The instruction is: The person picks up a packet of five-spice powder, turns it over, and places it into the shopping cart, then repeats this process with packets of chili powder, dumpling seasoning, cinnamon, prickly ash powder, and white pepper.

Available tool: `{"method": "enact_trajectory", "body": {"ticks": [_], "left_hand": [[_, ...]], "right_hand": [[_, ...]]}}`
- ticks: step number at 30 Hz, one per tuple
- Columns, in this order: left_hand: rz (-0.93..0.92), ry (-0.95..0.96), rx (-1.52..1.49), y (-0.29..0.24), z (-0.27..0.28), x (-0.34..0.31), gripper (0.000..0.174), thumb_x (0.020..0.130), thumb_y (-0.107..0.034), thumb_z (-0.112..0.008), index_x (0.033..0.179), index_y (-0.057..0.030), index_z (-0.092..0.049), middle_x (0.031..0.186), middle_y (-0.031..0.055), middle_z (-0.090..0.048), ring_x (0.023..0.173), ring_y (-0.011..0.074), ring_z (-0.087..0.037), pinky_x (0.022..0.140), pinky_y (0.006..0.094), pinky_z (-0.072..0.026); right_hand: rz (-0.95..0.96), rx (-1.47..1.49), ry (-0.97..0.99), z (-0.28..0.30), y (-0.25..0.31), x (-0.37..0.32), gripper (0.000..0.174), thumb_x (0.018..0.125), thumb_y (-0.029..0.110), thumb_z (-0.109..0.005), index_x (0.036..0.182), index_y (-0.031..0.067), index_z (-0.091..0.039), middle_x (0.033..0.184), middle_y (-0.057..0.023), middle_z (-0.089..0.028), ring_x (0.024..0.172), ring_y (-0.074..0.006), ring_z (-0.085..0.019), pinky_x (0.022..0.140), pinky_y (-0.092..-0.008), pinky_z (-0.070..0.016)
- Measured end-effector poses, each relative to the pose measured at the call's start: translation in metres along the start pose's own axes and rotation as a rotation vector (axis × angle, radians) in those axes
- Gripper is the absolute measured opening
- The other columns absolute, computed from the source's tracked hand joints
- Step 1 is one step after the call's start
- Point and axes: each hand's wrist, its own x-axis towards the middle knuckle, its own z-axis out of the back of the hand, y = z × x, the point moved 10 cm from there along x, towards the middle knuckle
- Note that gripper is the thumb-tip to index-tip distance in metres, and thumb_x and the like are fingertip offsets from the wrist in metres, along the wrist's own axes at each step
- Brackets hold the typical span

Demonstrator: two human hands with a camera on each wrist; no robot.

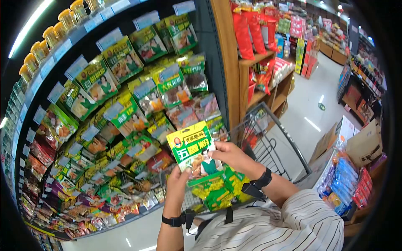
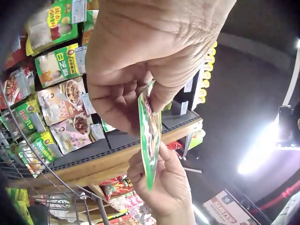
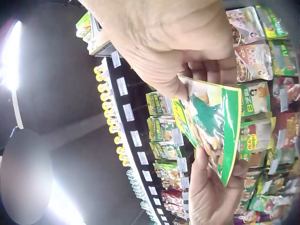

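In the head view a flat green-and-yellow packet of five-spice powder (image 1: 193,155) is held up in front of the body, its printed front facing the head camera. My left hand (image 1: 176,184) pinches its lower left edge, thumb on the front. At the opposite edge my right hand (image 1: 234,158) grips the packet, thumb across the printed picture. The left wrist view shows the packet (image 2: 151,136) nearly edge-on between both hands. Seen from the right wrist, the packet (image 3: 215,124) is slanted, with fingers behind it.
Below the hands, a wire shopping cart (image 1: 278,146) holds several green-and-yellow packets (image 1: 222,192). Rows of hanging seasoning packets (image 1: 125,113) fill the shelf rack on the left. Red bags (image 1: 243,33) stand on a wooden shelf (image 1: 255,60); cardboard boxes (image 1: 364,144) are at the right.
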Motion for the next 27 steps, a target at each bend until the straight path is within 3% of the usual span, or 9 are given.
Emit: {"method": "enact_trajectory", "body": {"ticks": [6,10,15,17,19,20,21,23,27], "left_hand": [[-0.129,0.116,0.058,-0.059,-0.024,0.023,0.033,0.097,-0.016,-0.059,0.126,-0.0005,-0.056,0.120,0.0048,-0.064,0.103,0.0114,-0.060,0.091,0.0291,-0.0472],[-0.201,0.137,0.111,-0.082,-0.035,0.045,0.030,0.097,-0.017,-0.059,0.122,-0.0011,-0.056,0.104,0.0002,-0.064,0.089,0.0071,-0.057,0.075,0.0243,-0.0458],[-0.129,0.185,-0.085,-0.059,-0.052,0.068,0.028,0.100,-0.022,-0.053,0.122,-0.0042,-0.055,0.110,0.0042,-0.064,0.098,0.0139,-0.062,0.085,0.0303,-0.0503],[-0.063,0.228,-0.339,-0.047,-0.065,0.067,0.030,0.101,-0.024,-0.050,0.123,-0.0045,-0.054,0.112,0.0057,-0.064,0.100,0.0174,-0.062,0.086,0.0347,-0.0509],[-0.012,0.265,-0.584,-0.027,-0.065,0.072,0.033,0.101,-0.028,-0.051,0.125,-0.0057,-0.053,0.113,0.0091,-0.063,0.096,0.0197,-0.064,0.085,0.0387,-0.0531],[-0.045,0.273,-0.619,-0.022,-0.062,0.070,0.037,0.101,-0.031,-0.052,0.128,-0.0060,-0.052,0.117,0.0110,-0.062,0.102,0.0224,-0.063,0.090,0.0412,-0.0520],[-0.079,0.281,-0.654,-0.029,-0.066,0.064,0.040,0.101,-0.033,-0.052,0.131,-0.0063,-0.051,0.121,0.0130,-0.062,0.109,0.0251,-0.061,0.095,0.0438,-0.0510],[-0.014,0.383,-0.824,-0.023,-0.067,0.064,0.051,0.099,-0.043,-0.051,0.138,-0.0087,-0.048,0.133,0.0173,-0.057,0.123,0.0327,-0.055,0.104,0.0491,-0.0476],[0.027,0.336,-0.820,-0.023,-0.066,0.054,0.053,0.101,-0.044,-0.046,0.142,-0.0102,-0.045,0.134,0.0169,-0.056,0.126,0.0340,-0.053,0.105,0.0494,-0.0476]], "right_hand": [[0.106,-0.085,-0.025,0.002,0.061,0.007,0.025,0.098,0.013,-0.058,0.119,0.0011,-0.062,0.109,0.0007,-0.066,0.097,-0.0058,-0.059,0.084,-0.0236,-0.0488],[0.222,-0.133,-0.093,0.014,0.091,0.011,0.022,0.096,0.016,-0.060,0.112,0.0003,-0.063,0.103,-0.0012,-0.067,0.090,-0.0060,-0.059,0.079,-0.0235,-0.0499],[0.226,-0.163,-0.115,-0.002,0.120,0.002,0.026,0.097,0.021,-0.061,0.112,-0.0003,-0.062,0.099,-0.0026,-0.067,0.087,-0.0081,-0.062,0.075,-0.0250,-0.0513],[0.233,-0.228,-0.086,-0.018,0.122,-0.002,0.029,0.097,0.024,-0.061,0.114,-0.0001,-0.062,0.102,-0.0061,-0.067,0.090,-0.0114,-0.063,0.076,-0.0274,-0.0515],[0.446,-0.491,-0.057,-0.042,0.130,-0.011,0.032,0.098,0.025,-0.060,0.118,-0.0003,-0.062,0.110,-0.0109,-0.064,0.102,-0.0173,-0.061,0.087,-0.0319,-0.0496],[0.552,-0.619,-0.039,-0.055,0.132,-0.016,0.034,0.098,0.026,-0.059,0.119,-0.0003,-0.061,0.114,-0.0133,-0.063,0.108,-0.0202,-0.061,0.093,-0.0341,-0.0486],[0.635,-0.770,0.023,-0.067,0.125,-0.018,0.035,0.095,0.024,-0.062,0.120,0.0005,-0.062,0.127,-0.0180,-0.058,0.118,-0.0313,-0.056,0.100,-0.0405,-0.0447],[0.682,-0.905,0.016,-0.083,0.115,-0.027,0.034,0.092,0.022,-0.064,0.120,0.0016,-0.063,0.131,-0.0176,-0.057,0.119,-0.0344,-0.054,0.102,-0.0427,-0.0429],[0.709,-0.998,0.044,-0.098,0.100,-0.031,0.031,0.087,0.017,-0.068,0.114,0.0025,-0.066,0.135,-0.0155,-0.056,0.123,-0.0346,-0.052,0.103,-0.0452,-0.0428]]}}
